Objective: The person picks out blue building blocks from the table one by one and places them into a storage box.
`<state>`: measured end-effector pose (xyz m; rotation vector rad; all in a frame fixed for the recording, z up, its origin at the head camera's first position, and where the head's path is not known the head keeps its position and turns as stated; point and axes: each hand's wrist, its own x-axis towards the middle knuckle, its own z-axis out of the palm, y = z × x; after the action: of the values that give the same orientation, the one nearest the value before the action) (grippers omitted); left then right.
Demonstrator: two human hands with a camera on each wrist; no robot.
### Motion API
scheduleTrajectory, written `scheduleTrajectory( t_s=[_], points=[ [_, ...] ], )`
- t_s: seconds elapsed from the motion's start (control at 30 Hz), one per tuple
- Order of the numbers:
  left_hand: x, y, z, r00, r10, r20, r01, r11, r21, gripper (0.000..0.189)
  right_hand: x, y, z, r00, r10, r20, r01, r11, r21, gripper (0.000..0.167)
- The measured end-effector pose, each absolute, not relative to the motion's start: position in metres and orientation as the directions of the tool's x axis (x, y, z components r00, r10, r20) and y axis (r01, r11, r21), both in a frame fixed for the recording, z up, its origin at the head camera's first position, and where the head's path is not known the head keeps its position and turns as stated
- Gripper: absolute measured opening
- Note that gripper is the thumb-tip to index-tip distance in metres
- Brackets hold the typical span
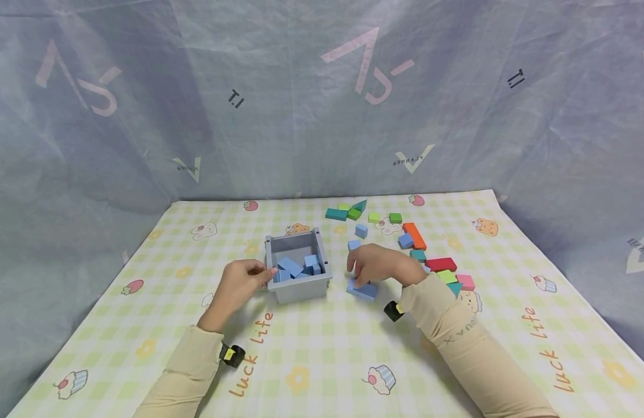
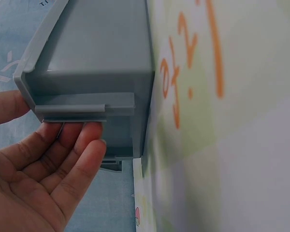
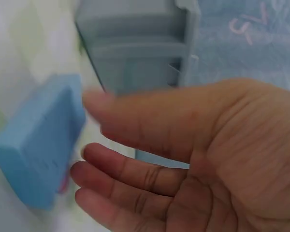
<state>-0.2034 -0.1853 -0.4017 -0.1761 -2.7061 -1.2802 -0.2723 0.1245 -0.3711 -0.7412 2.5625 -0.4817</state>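
My left hand (image 1: 239, 283) grips the left rim of a grey plastic bin (image 1: 302, 292). In the left wrist view, the thumb lies against the rim and the fingers curl under a ledge. Several blue blocks (image 1: 290, 267) lie inside the bin. To its right, my right hand (image 1: 376, 264) hovers over a long blue block (image 1: 362, 291) on the cloth. The right wrist view shows that blue block (image 3: 41, 137) just off the fingertips, with the fingers loosely bent and nothing held.
Blue blocks (image 1: 361, 230) lie beyond my right hand. Teal and green blocks (image 1: 336, 214) sit near the far edge. Orange (image 1: 415, 236), red (image 1: 441, 265) and pink (image 1: 465, 283) blocks are to the right, on a checked tablecloth (image 1: 322, 337). A grey-blue curtain (image 1: 301, 139) hangs behind.
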Motion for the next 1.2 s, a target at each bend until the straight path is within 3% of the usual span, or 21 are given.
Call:
scheduleTrajectory(
  t_s=[0.63,1.03,1.2],
  points=[
    [-0.203,-0.186,-0.403,-0.979,0.055,0.197,0.187,0.635,0.75,0.028,-0.261,0.101,-0.39,-0.742,-0.65,-0.165,-0.54,0.725,-0.428,0.014],
    [-0.204,-0.187,-0.403,-0.978,0.056,0.202,0.191,0.635,0.748,0.028,-0.259,0.1,-0.389,-0.738,-0.656,-0.158,-0.553,0.722,-0.416,0.011],
    [-0.204,-0.186,-0.403,-0.978,0.052,0.2,0.187,0.636,0.749,0.027,-0.266,0.108,-0.386,-0.766,-0.625,-0.151,-0.515,0.737,-0.438,0.006]
  ],
)
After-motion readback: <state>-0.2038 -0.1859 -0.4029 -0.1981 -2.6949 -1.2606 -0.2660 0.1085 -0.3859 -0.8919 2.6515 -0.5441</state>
